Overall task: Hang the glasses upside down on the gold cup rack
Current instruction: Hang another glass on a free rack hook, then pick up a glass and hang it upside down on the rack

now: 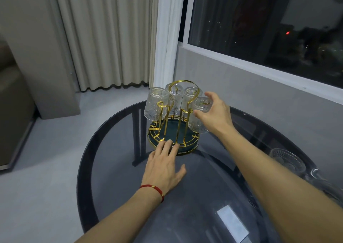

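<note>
The gold cup rack (172, 131) stands on a round dark-green base at the far side of the glass table. Several ribbed clear glasses hang on it upside down; the leftmost glass (155, 102) tilts outward. My right hand (213, 112) is wrapped around the rightmost glass (199, 116), which sits upside down over a gold prong. My left hand (165, 166) lies flat on the table with its fingertips touching the rack's front rim, fingers apart and holding nothing. One more ribbed glass (286, 160) stands on the table at the right.
The round smoked-glass table (115, 177) has a dark frame beneath. A white rectangular label (232, 223) lies near the front. More clear glassware (323, 183) sits at the right edge. A wall and window ledge run behind; curtains hang at the back left.
</note>
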`<state>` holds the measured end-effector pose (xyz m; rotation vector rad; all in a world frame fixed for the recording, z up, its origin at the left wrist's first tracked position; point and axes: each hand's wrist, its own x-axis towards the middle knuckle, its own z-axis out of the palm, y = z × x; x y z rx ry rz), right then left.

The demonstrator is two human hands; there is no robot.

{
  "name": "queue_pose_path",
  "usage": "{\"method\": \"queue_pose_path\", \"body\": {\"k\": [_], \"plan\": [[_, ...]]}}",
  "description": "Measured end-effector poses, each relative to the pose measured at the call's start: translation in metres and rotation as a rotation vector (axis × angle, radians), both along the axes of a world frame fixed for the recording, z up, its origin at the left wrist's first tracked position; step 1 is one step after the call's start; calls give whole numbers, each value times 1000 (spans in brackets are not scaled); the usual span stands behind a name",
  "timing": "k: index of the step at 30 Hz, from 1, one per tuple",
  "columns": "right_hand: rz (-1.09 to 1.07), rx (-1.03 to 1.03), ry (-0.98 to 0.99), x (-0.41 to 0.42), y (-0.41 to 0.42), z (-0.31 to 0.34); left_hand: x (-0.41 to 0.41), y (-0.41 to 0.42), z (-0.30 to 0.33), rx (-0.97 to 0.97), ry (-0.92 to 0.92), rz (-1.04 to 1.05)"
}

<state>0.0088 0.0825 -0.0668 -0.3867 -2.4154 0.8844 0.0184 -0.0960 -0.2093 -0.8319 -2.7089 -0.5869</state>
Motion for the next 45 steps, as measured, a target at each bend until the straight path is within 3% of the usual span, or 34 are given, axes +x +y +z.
{"method": "queue_pose_path", "body": {"k": [10,17,21,26,28,31,39,45], "plan": [[65,90,-99,30,-2,-23,-1,-1,4,-38,-17,22],[101,165,-167,117,5,-52,16,7,10,-36,-80,30],[72,172,-171,165,11,-58,45,20,21,-15,-90,-78],[-158,245,-64,213,41,-42,93,47,38,104,-139,-290],[-321,270,-161,233,58,-39,108,57,45,159,-148,-351],[-452,155,-328,258,80,-46,129,71,54,262,-163,-369],[-501,-286,-196,283,105,-53,157,80,51,271,-229,-407],[-365,-175,-199,297,96,-39,162,85,50,293,-317,-476]]}}
